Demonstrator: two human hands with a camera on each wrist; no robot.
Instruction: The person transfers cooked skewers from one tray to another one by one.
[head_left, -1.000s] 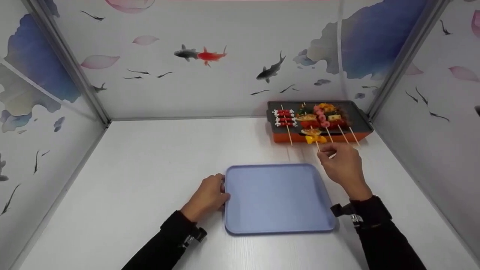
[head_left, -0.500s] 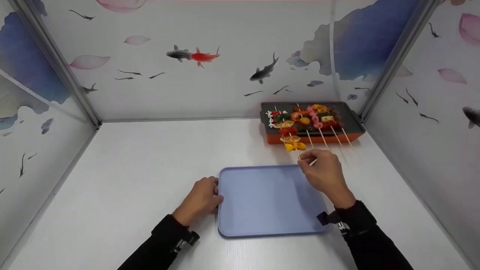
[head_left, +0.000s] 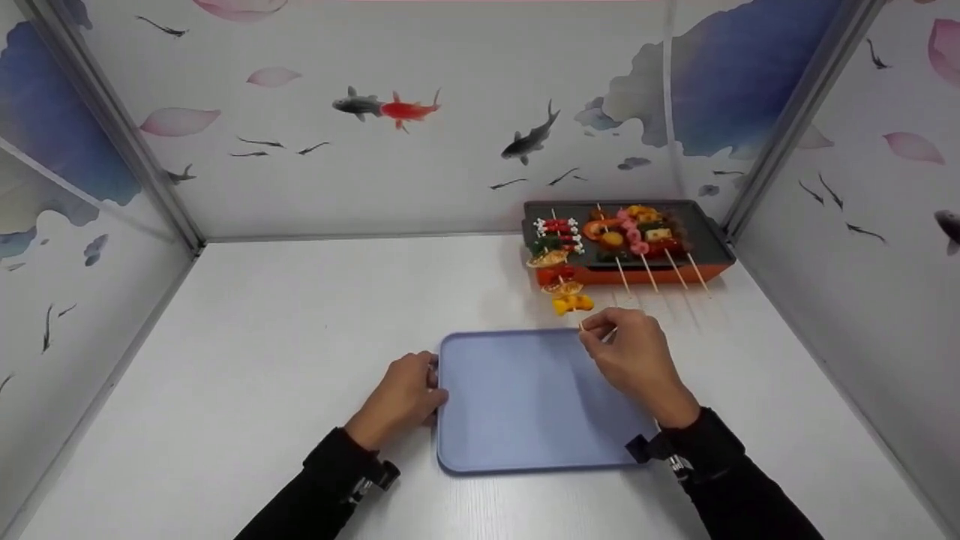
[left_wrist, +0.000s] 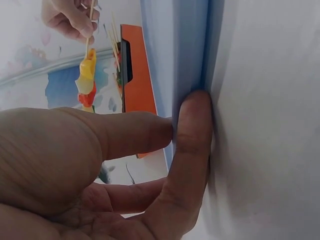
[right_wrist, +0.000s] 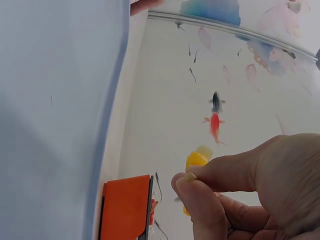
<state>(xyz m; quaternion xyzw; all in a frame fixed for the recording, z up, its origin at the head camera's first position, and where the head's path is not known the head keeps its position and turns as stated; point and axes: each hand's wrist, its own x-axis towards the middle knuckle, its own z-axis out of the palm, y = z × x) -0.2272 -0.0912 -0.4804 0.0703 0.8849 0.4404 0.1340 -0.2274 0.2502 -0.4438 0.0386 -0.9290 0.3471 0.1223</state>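
My right hand (head_left: 630, 356) pinches the stick end of a food skewer (head_left: 561, 281) between thumb and fingertips. Yellow, red and green pieces are threaded on it, and it overlaps the front left corner of the grill in the head view. Below that hand lies a light blue tray (head_left: 517, 420) on the table. With thumb on top and fingers under the rim, my left hand (head_left: 401, 394) grips the tray's left edge, as the left wrist view shows up close. In the right wrist view the stick's end shows between thumb and finger, and the yellow piece (right_wrist: 196, 159) is partly hidden behind them.
At the back right stands an orange grill (head_left: 652, 275) with a dark top. Several skewers (head_left: 651, 232) lie on it, their sticks jutting over the front edge. White walls with painted fish enclose the white table (head_left: 300, 315) at the back and sides.
My right hand has carried the skewer leftward and toward me, from the grill's front to above the tray's far edge. The left hand keeps its grip on the tray.
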